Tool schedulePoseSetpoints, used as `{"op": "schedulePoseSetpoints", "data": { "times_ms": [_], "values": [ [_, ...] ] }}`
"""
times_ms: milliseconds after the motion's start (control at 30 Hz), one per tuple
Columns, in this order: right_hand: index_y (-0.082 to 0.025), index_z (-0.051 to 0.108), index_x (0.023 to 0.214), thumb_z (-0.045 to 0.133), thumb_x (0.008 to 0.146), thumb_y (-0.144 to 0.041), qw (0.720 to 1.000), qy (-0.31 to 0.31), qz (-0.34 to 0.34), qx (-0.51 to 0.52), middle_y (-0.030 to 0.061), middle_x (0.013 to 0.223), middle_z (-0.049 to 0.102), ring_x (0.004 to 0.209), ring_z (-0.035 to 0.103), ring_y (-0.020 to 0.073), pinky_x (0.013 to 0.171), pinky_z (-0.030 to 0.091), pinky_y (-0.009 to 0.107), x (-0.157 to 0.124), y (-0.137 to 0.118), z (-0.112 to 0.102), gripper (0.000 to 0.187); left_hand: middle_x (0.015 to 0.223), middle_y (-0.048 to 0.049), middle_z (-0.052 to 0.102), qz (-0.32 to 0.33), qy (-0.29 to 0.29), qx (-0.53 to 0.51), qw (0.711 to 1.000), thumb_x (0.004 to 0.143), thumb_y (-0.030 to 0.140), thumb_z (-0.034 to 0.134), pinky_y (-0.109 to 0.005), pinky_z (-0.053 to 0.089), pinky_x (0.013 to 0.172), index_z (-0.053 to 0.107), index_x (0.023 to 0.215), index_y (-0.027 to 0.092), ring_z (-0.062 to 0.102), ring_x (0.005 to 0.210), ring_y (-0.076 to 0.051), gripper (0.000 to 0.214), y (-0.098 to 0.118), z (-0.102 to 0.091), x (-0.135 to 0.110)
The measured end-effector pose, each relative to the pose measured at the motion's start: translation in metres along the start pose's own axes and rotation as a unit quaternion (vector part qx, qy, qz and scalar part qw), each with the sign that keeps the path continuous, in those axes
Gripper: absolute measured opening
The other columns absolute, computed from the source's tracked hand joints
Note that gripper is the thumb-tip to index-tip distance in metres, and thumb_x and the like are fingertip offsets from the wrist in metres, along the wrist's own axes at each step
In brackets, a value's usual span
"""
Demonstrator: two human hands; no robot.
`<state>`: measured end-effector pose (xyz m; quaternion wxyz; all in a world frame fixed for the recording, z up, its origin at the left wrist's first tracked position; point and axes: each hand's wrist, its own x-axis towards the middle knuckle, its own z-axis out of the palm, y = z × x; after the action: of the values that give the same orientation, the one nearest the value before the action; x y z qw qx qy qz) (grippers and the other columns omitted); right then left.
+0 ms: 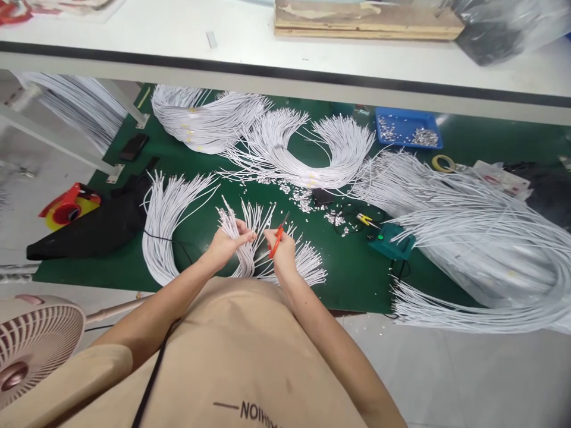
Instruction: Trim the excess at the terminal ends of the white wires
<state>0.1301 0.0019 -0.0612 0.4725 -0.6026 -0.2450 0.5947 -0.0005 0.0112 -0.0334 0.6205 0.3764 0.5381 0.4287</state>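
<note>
My left hand (232, 242) is closed around a cluster of white wires (243, 252), whose tips stick up past the fingers. Just to its right, my right hand (282, 248) grips scissors (277, 240) with orange handles, their dark blades pointing up and away. The fingertips of both hands are close together over the wire ends. More loose white wires fan out beneath and to the right of my right hand. A curved bundle of white wires (157, 238) lies left of my left hand. What exactly the right fingertips pinch is too small to make out.
Small metal pieces (303, 199) are scattered on the green mat (352, 279), and more fill a blue tray (408, 142). Large wire bundles (495, 238) cover the right side. A red tape dispenser (69, 205) sits left, a fan (35, 345) lower left, and a white shelf (156, 35) crosses above.
</note>
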Motion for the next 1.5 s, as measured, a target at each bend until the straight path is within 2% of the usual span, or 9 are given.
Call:
{"op": "schedulePoseSetpoints", "data": {
  "times_ms": [100, 233, 467, 600, 667, 800, 1000, 1300, 1500],
  "values": [
    [-0.015, 0.066, 0.074, 0.062, 0.063, -0.034, 0.997, 0.012, -0.053, -0.050, -0.0015, 0.063, 0.059, 0.058, 0.048, 0.0095, 0.059, 0.039, 0.023, 0.004, -0.009, -0.002, 0.022, 0.064, 0.0022, 0.058, -0.008, -0.014, -0.011, 1.000, 0.061, 0.025, 0.072, -0.027, 0.043, 0.068, 0.046, 0.073, 0.017, 0.059, 0.066, -0.013, 0.030, 0.000, 0.000, -0.001],
    [-0.015, 0.066, 0.074, 0.062, 0.065, -0.032, 0.992, -0.078, -0.081, -0.051, -0.0024, 0.058, 0.058, 0.058, 0.051, 0.0105, 0.063, 0.041, 0.024, 0.002, -0.017, 0.004, 0.019, 0.063, 0.0032, 0.057, -0.017, -0.018, -0.013, 1.000, 0.060, 0.026, 0.073, -0.027, 0.043, 0.067, 0.045, 0.074, 0.017, 0.058, 0.063, -0.012, 0.032, 0.002, 0.002, -0.002],
    [-0.015, 0.060, 0.063, 0.063, 0.062, -0.037, 0.994, -0.093, 0.034, 0.041, -0.0052, 0.048, 0.047, 0.047, 0.042, 0.0078, 0.050, 0.036, 0.022, 0.011, -0.017, 0.003, 0.022, 0.071, 0.0012, 0.059, -0.020, -0.024, 0.028, 0.999, 0.059, 0.025, 0.074, -0.027, 0.042, 0.070, 0.049, 0.080, 0.017, 0.056, 0.068, -0.012, 0.033, 0.000, 0.000, -0.001],
    [-0.014, 0.063, 0.071, 0.058, 0.067, -0.040, 0.991, -0.056, -0.030, -0.114, -0.0039, 0.053, 0.050, 0.050, 0.043, 0.0086, 0.052, 0.034, 0.022, 0.011, -0.010, -0.009, 0.027, 0.074, 0.0009, 0.057, 0.007, -0.018, 0.057, 0.998, 0.061, 0.024, 0.072, -0.025, 0.041, 0.070, 0.055, 0.087, 0.017, 0.053, 0.070, -0.011, 0.032, -0.004, -0.003, 0.001],
    [-0.015, 0.063, 0.070, 0.055, 0.071, -0.040, 0.959, -0.065, -0.099, -0.258, -0.0018, 0.060, 0.055, 0.056, 0.046, 0.0098, 0.055, 0.034, 0.022, 0.008, -0.007, -0.016, 0.026, 0.074, 0.0009, 0.055, 0.013, -0.035, 0.071, 0.997, 0.063, 0.025, 0.070, -0.025, 0.040, 0.069, 0.059, 0.093, 0.017, 0.052, 0.069, -0.011, 0.033, -0.005, -0.004, 0.002],
    [-0.017, 0.060, 0.069, 0.050, 0.078, -0.033, 0.833, -0.088, -0.222, -0.499, 0.0015, 0.072, 0.060, 0.065, 0.050, 0.0118, 0.059, 0.032, 0.022, 0.001, -0.005, -0.030, 0.020, 0.072, 0.0006, 0.054, 0.014, -0.059, 0.109, 0.992, 0.065, 0.027, 0.067, -0.025, 0.039, 0.067, 0.063, 0.098, 0.017, 0.050, 0.067, -0.012, 0.034, -0.002, -0.003, 0.002],
    [-0.017, 0.061, 0.075, 0.048, 0.081, -0.029, 0.687, -0.107, -0.273, -0.665, 0.0048, 0.077, 0.061, 0.075, 0.054, 0.0161, 0.068, 0.033, 0.026, -0.001, -0.015, -0.036, 0.018, 0.072, 0.0001, 0.054, -0.017, -0.046, 0.151, 0.987, 0.063, 0.028, 0.068, -0.025, 0.039, 0.065, 0.065, 0.099, 0.016, 0.050, 0.066, -0.012, 0.038, 0.004, -0.002, 0.003],
    [-0.016, 0.063, 0.079, 0.044, 0.084, -0.027, 0.591, -0.132, -0.286, -0.743, 0.0087, 0.077, 0.062, 0.073, 0.058, 0.0195, 0.066, 0.035, 0.030, -0.003, -0.030, -0.035, 0.022, 0.073, -0.0009, 0.059, -0.037, -0.023, 0.234, 0.971, 0.060, 0.031, 0.069, -0.026, 0.041, 0.064, 0.068, 0.096, 0.017, 0.054, 0.065, -0.013, 0.039, 0.007, -0.006, 0.005],
    [-0.015, 0.064, 0.075, 0.043, 0.084, -0.022, 0.596, -0.142, -0.292, -0.734, 0.0090, 0.077, 0.063, 0.073, 0.058, 0.0184, 0.067, 0.036, 0.029, 0.000, -0.034, -0.040, 0.024, 0.074, -0.0013, 0.059, -0.045, -0.024, 0.244, 0.968, 0.059, 0.031, 0.069, -0.026, 0.041, 0.064, 0.067, 0.096, 0.017, 0.054, 0.065, -0.014, 0.040, 0.008, -0.005, 0.003]
  ]
}}
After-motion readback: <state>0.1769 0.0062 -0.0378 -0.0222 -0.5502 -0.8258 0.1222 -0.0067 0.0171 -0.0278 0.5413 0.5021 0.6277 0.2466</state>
